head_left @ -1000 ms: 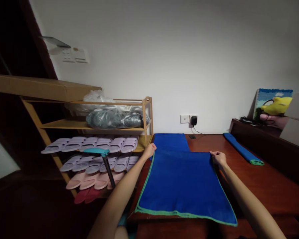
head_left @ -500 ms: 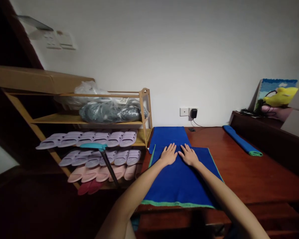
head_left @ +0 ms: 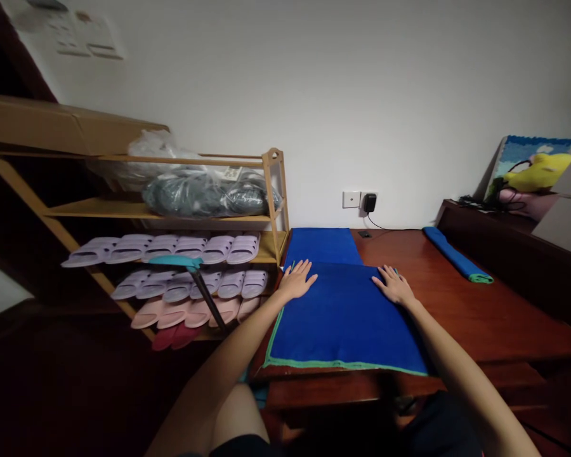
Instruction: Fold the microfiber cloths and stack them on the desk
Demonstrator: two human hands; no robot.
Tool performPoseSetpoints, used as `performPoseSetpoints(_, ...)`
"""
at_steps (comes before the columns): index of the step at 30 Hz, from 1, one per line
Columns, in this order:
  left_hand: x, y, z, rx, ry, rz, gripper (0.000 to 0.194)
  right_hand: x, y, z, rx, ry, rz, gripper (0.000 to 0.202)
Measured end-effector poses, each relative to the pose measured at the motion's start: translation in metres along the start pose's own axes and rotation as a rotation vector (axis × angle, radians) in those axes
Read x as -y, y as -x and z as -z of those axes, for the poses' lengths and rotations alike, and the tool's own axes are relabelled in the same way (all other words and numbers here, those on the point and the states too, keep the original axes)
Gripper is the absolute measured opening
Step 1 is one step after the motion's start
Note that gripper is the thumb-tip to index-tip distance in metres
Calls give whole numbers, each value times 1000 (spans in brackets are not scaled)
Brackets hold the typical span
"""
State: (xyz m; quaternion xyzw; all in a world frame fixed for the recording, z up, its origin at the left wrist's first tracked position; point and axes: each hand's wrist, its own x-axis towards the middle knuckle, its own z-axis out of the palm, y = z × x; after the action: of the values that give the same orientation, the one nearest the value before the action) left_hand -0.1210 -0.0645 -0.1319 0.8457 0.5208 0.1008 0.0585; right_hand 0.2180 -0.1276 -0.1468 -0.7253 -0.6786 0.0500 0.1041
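Left hand palm down, flat on the far left corner of the blue cloth; fingers spread, nothing gripped. Right hand same pose at the far right corner, fingers slightly apart. Forearms come in from the near side, angled inward.

Cloth lies at the near edge of the red-brown wooden desk, green trim on its left and near edges. Its far edge overlaps a second blue cloth behind it. Rolled blue cloth on the desk's right side, green edging at its near end.

Black adapter plugged in at the wall. Left of desk: wooden rack with lilac slippers, pink ones below. Yellow plush on the raised ledge, right.
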Motion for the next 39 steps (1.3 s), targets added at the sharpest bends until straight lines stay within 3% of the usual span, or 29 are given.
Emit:
performPoseSetpoints(3,-2,2,6,2,-29,22,58,-2,1,4,-17,7,-12,75)
performPoseSetpoints(7,-24,21,18,-97,-88,-30,56,17,16,13,-113,26,20,71)
performPoseSetpoints(11,-50,81,31,-78,-20,-238,61,43,72,18,-74,-37,209,69)
performPoseSetpoints(15,-59,144,37,-20,11,-353,64,47,140,15,-14,-66,374,65)
performPoseSetpoints(19,-51,167,36,64,14,-338,64,34,169,14,-42,-33,412,66)
performPoseSetpoints(24,-43,166,36,102,-9,-349,65,21,168,17,-43,-6,440,65)
performPoseSetpoints(28,-38,173,36,62,-22,-359,65,7,176,23,-57,-4,455,67)
performPoseSetpoints(32,-31,173,41,120,-15,-381,63,-8,178,38,45,-59,474,64)
performPoseSetpoints(35,-30,140,53,100,5,-311,65,-9,146,54,75,-128,411,63)
performPoseSetpoints(39,-44,50,65,85,70,-102,71,16,58,57,88,-153,229,73)
